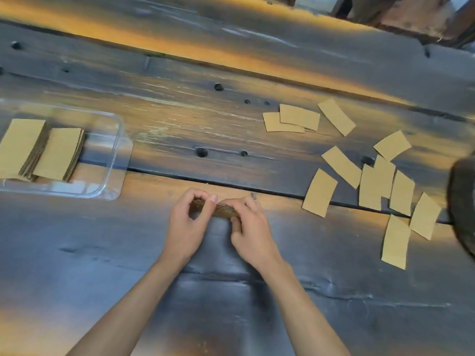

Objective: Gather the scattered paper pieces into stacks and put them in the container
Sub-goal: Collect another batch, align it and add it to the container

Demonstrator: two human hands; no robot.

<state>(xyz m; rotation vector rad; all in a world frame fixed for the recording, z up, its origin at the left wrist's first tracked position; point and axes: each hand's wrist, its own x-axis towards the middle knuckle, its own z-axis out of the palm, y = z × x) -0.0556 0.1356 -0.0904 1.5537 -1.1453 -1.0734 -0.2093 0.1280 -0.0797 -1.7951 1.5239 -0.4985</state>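
Both hands hold one small stack of tan paper pieces point(223, 209) on edge against the dark wooden table, near the middle of the view. My left hand point(187, 222) pinches its left end and my right hand point(250, 227) grips its right end. A clear plastic container point(113, 160) sits at the left and holds two stacks of tan pieces point(41, 150). Several loose tan pieces point(375, 176) lie scattered flat on the table to the right, some overlapping.
The table point(180, 111) is made of dark weathered planks with knot holes and gaps between boards. A dark rounded object point(462, 201) intrudes at the right edge, next to the scattered pieces. Wooden furniture legs point(411, 16) stand beyond the table's far edge.
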